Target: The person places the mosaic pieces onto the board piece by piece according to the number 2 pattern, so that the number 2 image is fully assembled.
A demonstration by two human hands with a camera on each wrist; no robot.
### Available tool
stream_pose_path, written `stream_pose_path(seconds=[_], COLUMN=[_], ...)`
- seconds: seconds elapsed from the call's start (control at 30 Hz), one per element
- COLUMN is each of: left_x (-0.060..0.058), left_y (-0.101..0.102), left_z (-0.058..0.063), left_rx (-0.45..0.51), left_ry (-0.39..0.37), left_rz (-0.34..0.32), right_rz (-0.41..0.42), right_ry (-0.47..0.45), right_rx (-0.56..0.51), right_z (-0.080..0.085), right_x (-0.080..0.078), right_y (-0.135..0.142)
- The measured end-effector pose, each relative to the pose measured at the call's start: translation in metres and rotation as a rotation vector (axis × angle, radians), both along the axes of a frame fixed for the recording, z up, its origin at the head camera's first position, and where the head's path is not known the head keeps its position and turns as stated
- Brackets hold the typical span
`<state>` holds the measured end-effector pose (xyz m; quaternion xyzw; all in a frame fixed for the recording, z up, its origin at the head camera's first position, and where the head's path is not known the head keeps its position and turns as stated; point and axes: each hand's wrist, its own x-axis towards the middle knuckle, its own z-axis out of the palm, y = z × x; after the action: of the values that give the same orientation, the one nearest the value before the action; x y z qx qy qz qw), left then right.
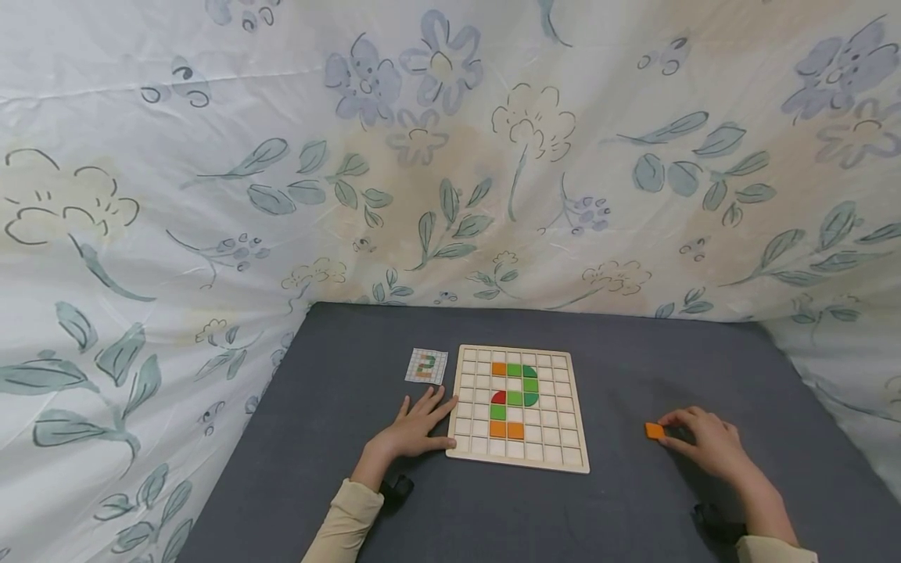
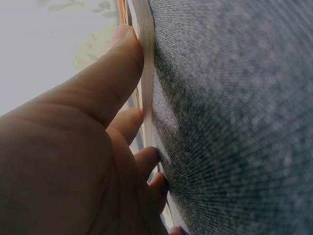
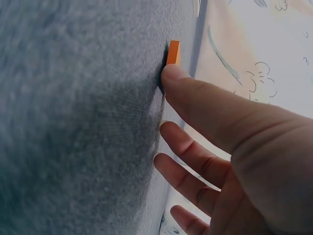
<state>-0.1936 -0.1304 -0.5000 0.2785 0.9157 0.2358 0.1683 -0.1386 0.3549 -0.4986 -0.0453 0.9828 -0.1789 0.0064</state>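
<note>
A wooden grid board (image 1: 576, 407) lies flat on the dark cloth, with several orange, light green, dark green and red tiles in its cells, some square and some with a rounded corner. My left hand (image 1: 414, 432) rests at the board's left edge, fingers spread and thumb touching the near left corner; the left wrist view shows the thumb (image 2: 110, 68) against the wooden rim. To the right of the board, my right hand (image 1: 707, 444) pinches an orange square tile (image 1: 655, 431) low over the cloth. In the right wrist view the thumb partly hides this tile (image 3: 173, 52).
A small printed card (image 1: 425, 366) with a coloured grid pattern lies beyond my left fingertips, left of the board. Dark cloth (image 1: 619, 516) covers the table. A floral curtain (image 1: 450, 156) hangs behind and along the sides.
</note>
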Motion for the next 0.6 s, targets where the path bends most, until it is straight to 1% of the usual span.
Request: stream_pose_path(seconds=[0.27, 0.4, 0.6], left_x=[0.001, 0.002, 0.003], left_y=[0.001, 0.001, 0.001], left_z=[0.001, 0.002, 0.004], left_rx=[-0.006, -0.001, -0.008], left_ry=[-0.003, -0.005, -0.002], left_rz=[0.005, 0.000, -0.003], right_rz=[0.020, 0.031, 0.041], right_ry=[0.029, 0.026, 0.037], right_rx=[-0.017, -0.033, -0.025], right_z=[-0.002, -0.002, -0.002], right_x=[-0.003, -0.004, -0.010], right_y=[-0.008, -0.013, -0.025])
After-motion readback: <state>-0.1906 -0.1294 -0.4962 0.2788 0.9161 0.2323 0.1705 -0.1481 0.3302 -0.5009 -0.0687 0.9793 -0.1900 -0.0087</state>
